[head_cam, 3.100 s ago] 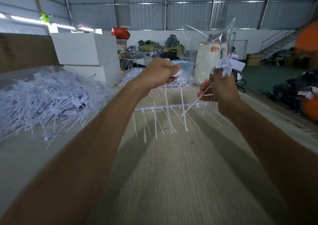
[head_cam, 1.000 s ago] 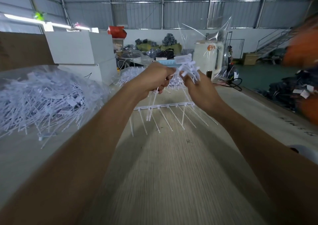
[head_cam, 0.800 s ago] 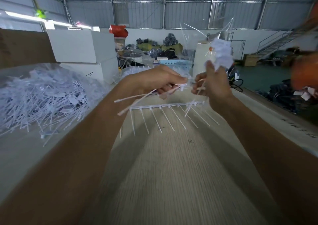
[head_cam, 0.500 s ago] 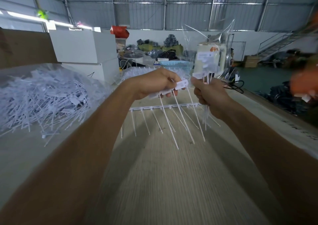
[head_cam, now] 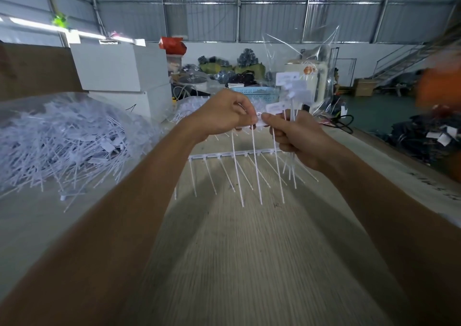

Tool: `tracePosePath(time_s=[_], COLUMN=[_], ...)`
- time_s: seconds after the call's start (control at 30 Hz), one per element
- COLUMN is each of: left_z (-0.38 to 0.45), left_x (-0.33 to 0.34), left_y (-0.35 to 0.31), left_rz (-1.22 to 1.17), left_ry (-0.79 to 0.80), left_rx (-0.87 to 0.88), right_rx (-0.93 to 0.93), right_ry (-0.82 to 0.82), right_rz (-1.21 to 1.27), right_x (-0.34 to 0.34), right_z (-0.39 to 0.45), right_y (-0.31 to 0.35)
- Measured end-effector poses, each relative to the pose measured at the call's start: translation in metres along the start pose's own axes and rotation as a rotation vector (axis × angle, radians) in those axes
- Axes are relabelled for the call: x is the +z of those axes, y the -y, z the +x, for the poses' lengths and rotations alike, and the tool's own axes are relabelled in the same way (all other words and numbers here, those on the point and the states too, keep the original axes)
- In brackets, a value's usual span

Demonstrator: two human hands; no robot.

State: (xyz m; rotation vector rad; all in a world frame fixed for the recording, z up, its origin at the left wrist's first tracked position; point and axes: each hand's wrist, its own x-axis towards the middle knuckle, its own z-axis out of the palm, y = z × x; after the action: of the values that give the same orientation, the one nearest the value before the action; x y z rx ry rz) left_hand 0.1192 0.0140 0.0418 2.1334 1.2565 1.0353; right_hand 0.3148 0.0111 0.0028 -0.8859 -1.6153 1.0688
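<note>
My left hand [head_cam: 222, 117] pinches the tag-tie strip [head_cam: 257, 176] while my right hand [head_cam: 299, 138], clutching loose ties [head_cam: 299, 93], should snap one off cleanly.

Item: one person, seen from the elbows down. Left forearm [head_cam: 149, 176] and right forearm [head_cam: 374, 188]: bare along the whole visible length, lean, tapering to the wrist. Left hand [head_cam: 224, 112] and right hand [head_cam: 296, 138]: bare, knuckles showing.
</note>
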Motion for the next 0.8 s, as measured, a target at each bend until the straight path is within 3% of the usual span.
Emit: tracePosePath(time_s=[0.2, 0.4, 0.53, 0.8], left_z=[0.004, 0.007, 0.001, -0.002], left_x=[0.008, 0.011, 0.002, 0.005], left_y=[-0.004, -0.012, -0.009, -0.007], left_rz=[0.051, -0.114, -0.301, -0.417], left_ry=[-0.078, -0.112, -0.01, 0.066], left_rx=[-0.069, -0.246, -0.395, -0.449], right_rx=[-0.036, -0.315, -0.404, -0.508], right_ry=[-0.096, -0.244, -0.249, -0.28], right_rz=[0.084, -0.438, -0.661, -0.842], right_x=[0.003, 0.01, 0.017, 0.014], right_z=[0.001, -0.003, -0.001, 0.0], right_y=[0.003, 0.005, 0.002, -0.006])
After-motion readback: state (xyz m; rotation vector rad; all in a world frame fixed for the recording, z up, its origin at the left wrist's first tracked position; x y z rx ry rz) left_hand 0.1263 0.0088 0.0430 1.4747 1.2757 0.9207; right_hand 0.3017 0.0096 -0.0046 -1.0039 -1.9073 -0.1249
